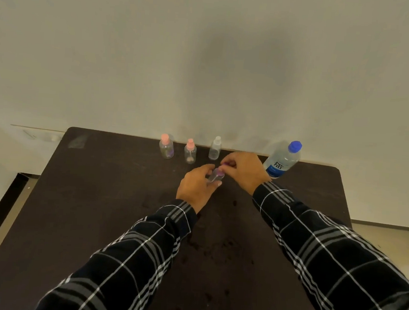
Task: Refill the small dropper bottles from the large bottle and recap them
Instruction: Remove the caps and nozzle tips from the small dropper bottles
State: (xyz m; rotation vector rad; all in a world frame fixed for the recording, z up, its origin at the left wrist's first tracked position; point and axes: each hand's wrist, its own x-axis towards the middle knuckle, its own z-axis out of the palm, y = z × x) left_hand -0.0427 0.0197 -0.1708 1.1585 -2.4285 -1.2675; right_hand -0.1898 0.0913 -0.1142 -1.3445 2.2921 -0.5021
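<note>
Head view: left hand (195,186) grips a dropper bottle (214,177), right hand (243,169) pinches its purple cap (220,172) with its fingers, probably mid-twist; next needs steady turning.

A single wide-angle view, worn on the head, looks forward and down across the table (94,219) toward the wall (207,56). The wall fills the upper half of the frame and the table the lower half, its far edge bowed by the lens. Sleeves (127,259) enter from the bottom edge and stretch away from the camera. The left hand (195,186) and right hand (243,169) meet near mid-frame, small, on a bottle (215,176) and its cap (222,165). Floor (393,243) shows at the lower left and right margins
</note>
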